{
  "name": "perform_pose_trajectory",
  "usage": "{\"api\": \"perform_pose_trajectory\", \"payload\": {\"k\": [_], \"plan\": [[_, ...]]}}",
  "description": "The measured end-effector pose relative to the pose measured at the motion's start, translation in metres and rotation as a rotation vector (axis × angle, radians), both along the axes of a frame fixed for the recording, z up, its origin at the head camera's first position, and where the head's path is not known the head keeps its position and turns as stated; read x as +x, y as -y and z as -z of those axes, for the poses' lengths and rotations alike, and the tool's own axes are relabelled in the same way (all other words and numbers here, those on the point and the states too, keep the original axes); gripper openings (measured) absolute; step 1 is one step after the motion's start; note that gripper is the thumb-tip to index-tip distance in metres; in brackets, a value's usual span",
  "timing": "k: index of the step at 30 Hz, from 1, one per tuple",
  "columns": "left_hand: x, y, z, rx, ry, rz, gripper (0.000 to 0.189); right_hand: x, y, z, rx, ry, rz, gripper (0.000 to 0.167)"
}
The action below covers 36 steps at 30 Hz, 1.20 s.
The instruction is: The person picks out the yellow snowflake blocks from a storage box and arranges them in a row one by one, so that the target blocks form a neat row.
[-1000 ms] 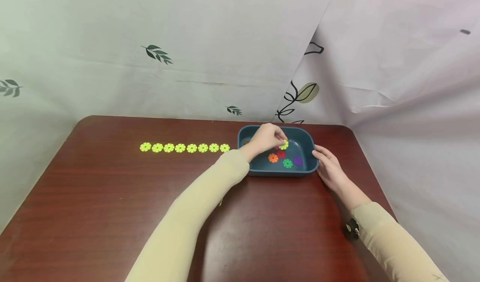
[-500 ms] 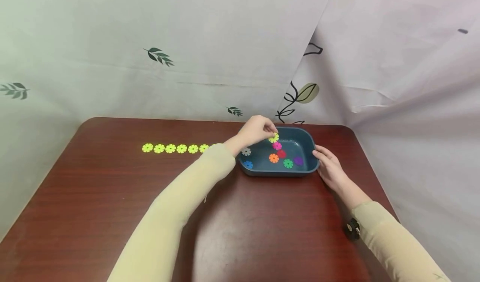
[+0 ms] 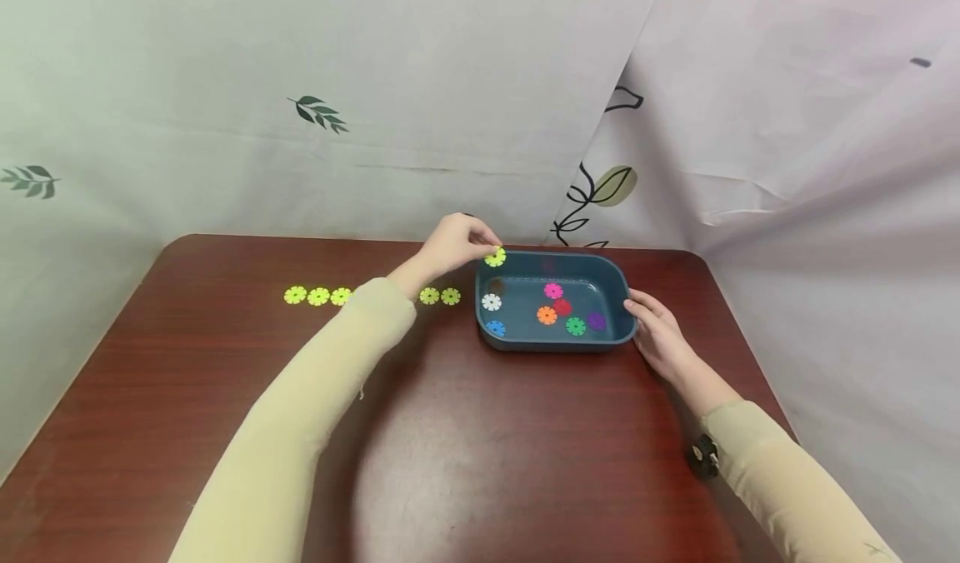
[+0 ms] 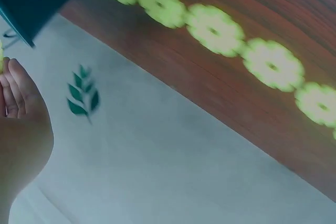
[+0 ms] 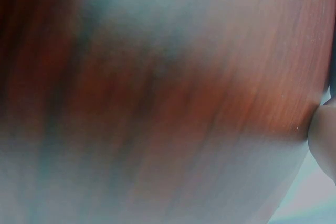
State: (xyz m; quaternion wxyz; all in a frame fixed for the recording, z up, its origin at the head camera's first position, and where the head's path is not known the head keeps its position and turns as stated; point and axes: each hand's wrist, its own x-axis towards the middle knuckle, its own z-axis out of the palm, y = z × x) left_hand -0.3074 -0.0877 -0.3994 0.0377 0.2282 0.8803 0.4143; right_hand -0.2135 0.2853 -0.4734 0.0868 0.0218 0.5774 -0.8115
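My left hand (image 3: 455, 242) pinches a yellow flower-shaped disc (image 3: 495, 256) by its edge, above the far left corner of a dark blue tray (image 3: 555, 347). In the left wrist view only a sliver of that disc shows at the left border. At the tray's right end, my right hand (image 3: 663, 338) grips the rim, thumb at the edge. Inside the tray lie a pink disc (image 3: 553, 291), an orange disc (image 3: 547, 316), a green disc (image 3: 575, 326), a white disc (image 3: 491, 302) and several others. A row of yellow discs (image 4: 215, 30) lies left of the tray, partly hidden by my left sleeve.
The reddish-brown wooden table (image 3: 480, 446) carries everything. Behind it and on the right hang pale cloth sheets (image 3: 390, 113) with leaf prints, close to the table's edges. A small dark object (image 3: 705, 456) sits at the right wrist.
My left hand has moved left and up from over the tray's middle, bringing the yellow disc to the far left corner. The right hand and tray have stayed put.
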Motion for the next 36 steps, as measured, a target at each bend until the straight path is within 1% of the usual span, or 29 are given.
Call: {"api": "perform_pose_trajectory", "payload": {"k": [6,9,17,22,27,29,36], "plan": [[-0.002,0.036,0.003,-0.007,0.016,-0.05,0.018,0.0,-0.002,0.0,-0.006,0.001,-0.005,0.036],[-0.001,0.054,0.005,-0.006,0.027,-0.076,0.019,0.0,-0.002,0.0,0.005,0.004,-0.004,0.037],[0.002,0.102,0.014,-0.028,0.023,-0.144,0.02,0.001,-0.002,0.0,0.014,0.022,0.005,0.035],[0.008,0.131,0.022,-0.045,0.032,-0.179,0.022,0.001,-0.001,-0.001,0.028,0.033,0.009,0.031],[0.018,0.163,0.03,-0.051,0.034,-0.225,0.024,0.0,0.001,-0.001,0.013,0.035,0.013,0.03],[0.023,0.176,0.034,-0.052,0.038,-0.248,0.025,0.0,0.0,-0.001,0.014,0.033,0.013,0.031],[0.037,0.221,0.047,-0.045,0.087,-0.345,0.033,0.0,0.0,-0.001,0.007,0.02,0.016,0.031]]}}
